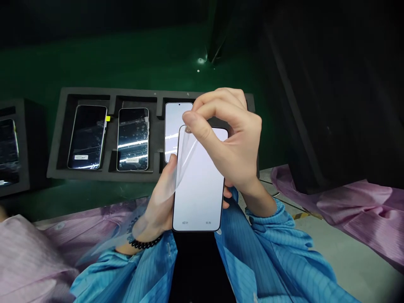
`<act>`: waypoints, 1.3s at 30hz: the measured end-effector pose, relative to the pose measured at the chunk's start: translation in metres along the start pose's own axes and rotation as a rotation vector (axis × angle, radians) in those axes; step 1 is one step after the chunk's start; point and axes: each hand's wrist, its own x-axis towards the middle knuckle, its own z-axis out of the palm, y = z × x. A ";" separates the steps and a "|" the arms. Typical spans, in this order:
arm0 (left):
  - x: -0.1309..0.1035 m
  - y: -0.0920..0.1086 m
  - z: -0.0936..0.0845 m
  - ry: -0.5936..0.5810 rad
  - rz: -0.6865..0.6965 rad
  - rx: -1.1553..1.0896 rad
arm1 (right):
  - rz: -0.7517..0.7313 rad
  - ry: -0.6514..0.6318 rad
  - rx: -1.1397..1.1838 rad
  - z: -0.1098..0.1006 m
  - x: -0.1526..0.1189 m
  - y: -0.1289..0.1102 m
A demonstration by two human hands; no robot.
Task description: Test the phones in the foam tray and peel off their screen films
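Note:
My left hand [160, 198] is wrapped around a smartphone [202, 185], its thumb at the left edge and fingertips showing at the right. The phone's lit screen is plain white with two small labels at the bottom. In a thumb-and-finger pinch over the phone's top left corner, my right hand [227, 134] grips a clear protective film [186, 162]. That film is lifted at the left of the screen and trails down across my left wrist. The phone's top edge is partly hidden by my right hand.
Behind my hands, a dark foam tray [94, 176] holds phones in its slots: a dark one [86, 139], another dark one [132, 139] and a white-lit one [172, 143]. A second tray [23, 143] stands left on the green table [132, 54]. Pink sleeves [28, 261] flank me.

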 end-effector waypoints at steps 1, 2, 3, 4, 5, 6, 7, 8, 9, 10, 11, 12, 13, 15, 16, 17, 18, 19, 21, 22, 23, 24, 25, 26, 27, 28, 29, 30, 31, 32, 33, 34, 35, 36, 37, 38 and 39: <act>0.000 0.001 0.001 -0.005 -0.008 -0.014 | 0.017 -0.009 -0.013 0.000 0.000 0.001; -0.001 0.002 0.003 -0.004 -0.017 -0.026 | 0.028 -0.018 -0.017 0.000 0.001 0.001; -0.001 0.003 0.004 0.005 -0.024 -0.034 | 0.032 -0.026 -0.011 0.000 0.001 0.002; -0.001 0.004 0.005 0.017 -0.031 -0.041 | 0.028 -0.026 0.003 0.000 0.002 0.003; -0.001 0.005 0.007 0.035 -0.038 -0.047 | 0.026 -0.028 0.022 0.000 0.002 0.004; 0.000 0.005 0.007 0.052 -0.047 -0.054 | 0.021 -0.030 0.041 0.001 0.002 0.005; 0.000 0.006 0.008 0.061 -0.058 -0.062 | 0.015 -0.031 0.061 0.001 0.002 0.006; 0.000 0.006 0.009 0.066 -0.065 -0.071 | 0.009 -0.032 0.077 0.001 0.002 0.007; 0.000 0.006 0.009 0.066 -0.067 -0.078 | 0.004 -0.033 0.084 0.001 0.002 0.008; 0.000 0.007 0.010 0.065 -0.070 -0.082 | 0.002 -0.040 0.076 0.002 0.002 0.009; 0.000 0.007 0.011 0.066 -0.068 -0.084 | 0.000 -0.048 0.056 0.002 0.002 0.009; 0.000 0.007 0.011 0.070 -0.063 -0.085 | 0.001 -0.056 0.025 0.002 0.002 0.009; 0.001 0.007 0.012 0.079 -0.058 -0.085 | 0.011 -0.070 -0.010 0.002 0.002 0.009; 0.001 0.007 0.012 0.098 -0.052 -0.080 | 0.018 -0.089 -0.054 0.002 0.002 0.009; 0.001 0.007 0.013 0.109 -0.050 -0.076 | 0.018 -0.086 -0.048 0.002 0.001 0.008; 0.001 0.007 0.013 0.116 -0.048 -0.073 | 0.013 -0.077 -0.025 0.002 0.001 0.008; 0.001 0.007 0.013 0.121 -0.049 -0.071 | 0.007 -0.066 0.002 0.003 0.001 0.008; 0.001 0.007 0.013 0.126 -0.049 -0.071 | 0.001 -0.053 0.028 0.003 0.002 0.008; 0.000 0.007 0.012 0.117 -0.051 -0.077 | 0.006 -0.041 0.069 0.005 0.002 0.008; 0.000 0.006 0.012 0.107 -0.050 -0.077 | 0.010 -0.036 0.084 0.006 0.002 0.008; -0.001 0.007 0.011 0.091 -0.049 -0.073 | 0.011 -0.029 0.095 0.006 0.002 0.009; -0.001 0.007 0.010 0.074 -0.048 -0.069 | 0.005 -0.006 0.103 0.006 0.001 0.010; -0.001 0.008 0.008 0.060 -0.047 -0.066 | -0.005 0.030 0.103 0.004 0.000 0.012; 0.000 0.009 0.007 0.065 -0.040 -0.064 | -0.006 0.074 0.083 0.000 -0.002 0.013; 0.001 0.011 0.005 0.089 -0.030 -0.063 | 0.006 0.120 0.043 -0.005 -0.005 0.015; 0.002 0.013 0.004 0.130 -0.013 -0.059 | 0.025 0.164 -0.007 -0.012 -0.008 0.017; 0.005 0.016 0.003 0.187 0.010 -0.051 | 0.055 0.198 -0.054 -0.019 -0.012 0.019; 0.009 0.019 0.002 0.257 0.036 -0.031 | 0.078 0.229 -0.093 -0.028 -0.017 0.021; 0.015 0.022 0.003 0.324 0.055 -0.001 | 0.084 0.260 -0.105 -0.037 -0.022 0.023; 0.021 0.024 0.004 0.380 0.061 0.037 | 0.089 0.294 -0.091 -0.045 -0.027 0.025; 0.030 0.026 0.007 0.418 0.072 0.079 | 0.093 0.328 -0.056 -0.052 -0.032 0.027; 0.039 0.027 0.009 0.432 0.098 0.119 | 0.102 0.358 -0.011 -0.058 -0.036 0.029; 0.049 0.027 0.012 0.417 0.133 0.154 | 0.110 0.383 0.033 -0.063 -0.040 0.032; 0.060 0.027 0.015 0.382 0.176 0.184 | 0.116 0.397 0.075 -0.067 -0.043 0.034; 0.071 0.025 0.017 0.336 0.216 0.211 | 0.121 0.399 0.109 -0.070 -0.046 0.037; 0.081 0.023 0.019 0.288 0.243 0.235 | 0.119 0.390 0.132 -0.072 -0.048 0.040; 0.089 0.022 0.020 0.251 0.252 0.259 | 0.114 0.375 0.144 -0.073 -0.049 0.042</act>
